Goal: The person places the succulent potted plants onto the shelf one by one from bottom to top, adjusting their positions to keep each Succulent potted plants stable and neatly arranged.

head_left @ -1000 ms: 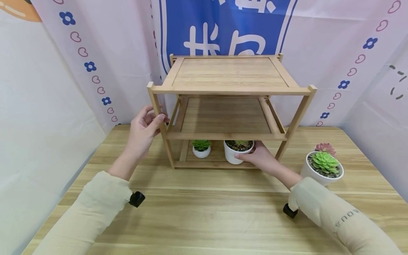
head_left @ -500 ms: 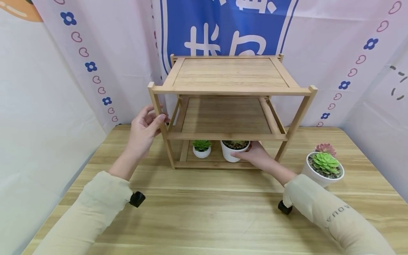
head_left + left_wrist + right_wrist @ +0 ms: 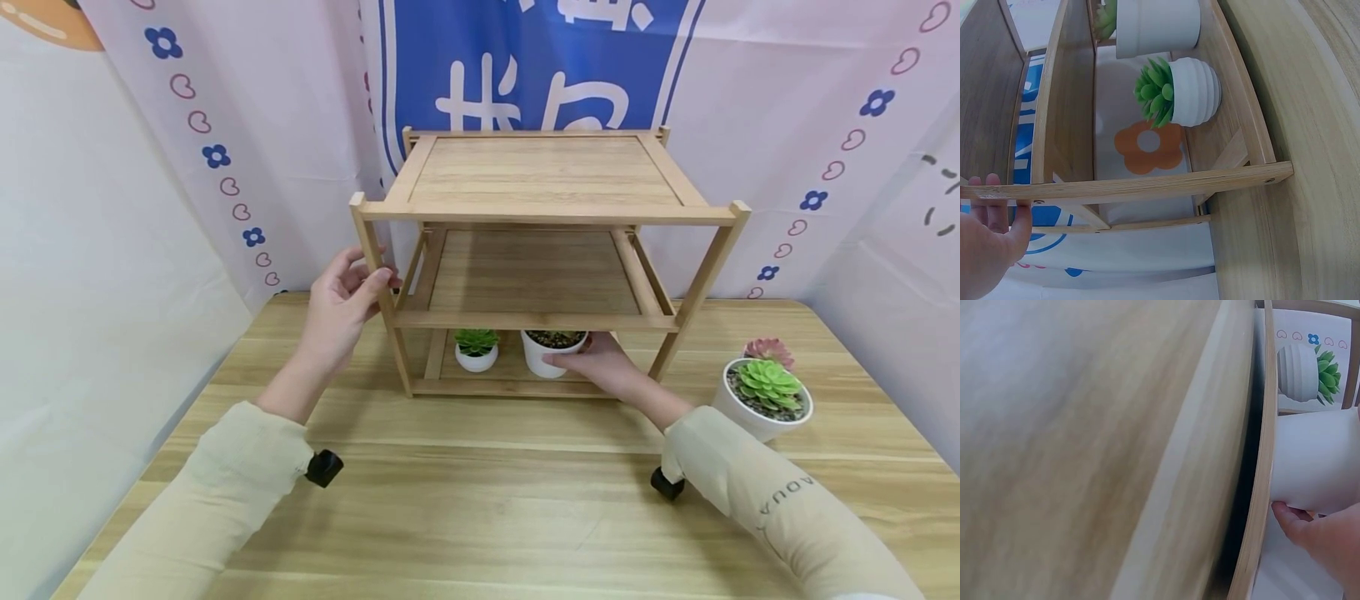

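A three-tier wooden shelf [image 3: 547, 212] stands on the table. My left hand [image 3: 341, 292] grips its front left post, thumb at the front and fingers behind. On the bottom tier my right hand [image 3: 607, 362] holds a white pot [image 3: 546, 360] with a succulent in it, the thumb on the pot's near side. Most of that plant is hidden by the middle tier, and some of my fingers are out of sight. Left of it on the same tier sits a small ribbed white pot [image 3: 1196, 92] with a green succulent [image 3: 1155, 92].
Right of the shelf, a larger white pot [image 3: 757, 417] with green and pink succulents stands on the wooden table [image 3: 465, 517], close to my right forearm. A patterned curtain [image 3: 300, 125] hangs behind the shelf.
My right hand has shifted the white pot slightly left and deeper into the bottom tier. My left hand stays on the post.
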Available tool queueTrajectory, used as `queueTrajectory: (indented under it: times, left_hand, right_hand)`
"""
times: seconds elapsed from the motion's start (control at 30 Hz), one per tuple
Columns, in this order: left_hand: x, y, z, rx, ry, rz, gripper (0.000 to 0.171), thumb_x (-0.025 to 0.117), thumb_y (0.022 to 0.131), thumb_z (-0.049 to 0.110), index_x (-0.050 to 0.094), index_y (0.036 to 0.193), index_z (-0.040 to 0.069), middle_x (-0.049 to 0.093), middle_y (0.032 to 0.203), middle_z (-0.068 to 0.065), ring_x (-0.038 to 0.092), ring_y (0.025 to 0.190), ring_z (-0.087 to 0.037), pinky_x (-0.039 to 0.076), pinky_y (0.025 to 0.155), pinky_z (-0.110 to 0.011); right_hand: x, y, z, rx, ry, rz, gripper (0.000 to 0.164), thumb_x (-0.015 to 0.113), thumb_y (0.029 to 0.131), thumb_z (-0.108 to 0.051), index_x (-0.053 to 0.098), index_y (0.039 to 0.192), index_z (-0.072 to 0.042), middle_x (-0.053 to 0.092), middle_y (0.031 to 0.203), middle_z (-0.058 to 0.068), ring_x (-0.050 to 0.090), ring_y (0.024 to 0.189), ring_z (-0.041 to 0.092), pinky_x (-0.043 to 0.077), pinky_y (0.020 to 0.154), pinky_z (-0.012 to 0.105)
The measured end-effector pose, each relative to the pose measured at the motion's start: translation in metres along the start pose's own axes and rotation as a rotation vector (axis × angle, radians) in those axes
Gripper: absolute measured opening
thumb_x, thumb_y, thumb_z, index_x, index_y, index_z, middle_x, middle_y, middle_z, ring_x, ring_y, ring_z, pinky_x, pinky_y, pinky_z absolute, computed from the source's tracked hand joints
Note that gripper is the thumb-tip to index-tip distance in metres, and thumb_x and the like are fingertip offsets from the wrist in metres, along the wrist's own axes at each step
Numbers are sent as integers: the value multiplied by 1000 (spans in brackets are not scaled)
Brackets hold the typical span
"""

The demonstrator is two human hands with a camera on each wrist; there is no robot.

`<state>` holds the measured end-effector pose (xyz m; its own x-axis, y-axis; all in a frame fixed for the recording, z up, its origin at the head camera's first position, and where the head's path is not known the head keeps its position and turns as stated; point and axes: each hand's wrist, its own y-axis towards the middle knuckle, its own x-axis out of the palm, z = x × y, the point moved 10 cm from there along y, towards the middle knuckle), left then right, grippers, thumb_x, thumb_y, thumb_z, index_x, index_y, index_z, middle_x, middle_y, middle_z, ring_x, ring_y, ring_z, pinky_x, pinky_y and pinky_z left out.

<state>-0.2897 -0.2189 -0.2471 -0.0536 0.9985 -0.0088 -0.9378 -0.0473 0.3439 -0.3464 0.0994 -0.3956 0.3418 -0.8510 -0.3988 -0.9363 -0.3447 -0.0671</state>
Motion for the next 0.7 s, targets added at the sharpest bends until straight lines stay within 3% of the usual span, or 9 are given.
queueTrajectory:
  times: [0.23,0.43,0.7]
  left_hand:
    - [0,0,0,1,0,0,32,58,105,12,53,136,6,69,101,4,66,100,-14,55,97,-32]
    - [0,0,0,5,-6,1,32,58,105,11,53,136,5,69,100,4,66,100,-15,56,96,-31]
    - [0,0,0,10,-11,2,32,58,106,10,53,137,4,68,100,4,66,100,-15,56,96,-31]
  right_hand:
    - [0,-1,-2,-9,35,3,69,81,90,-29,49,145,-1,58,138,18,57,119,29,51,91,38]
    - [1,1,-4,-34,87,0,68,80,91,-24,48,145,0,57,139,19,55,127,32,50,100,42]
    - [4,3,-2,-61,140,-11,76,80,91,-22,39,152,-3,49,147,19,48,135,34,45,107,47]
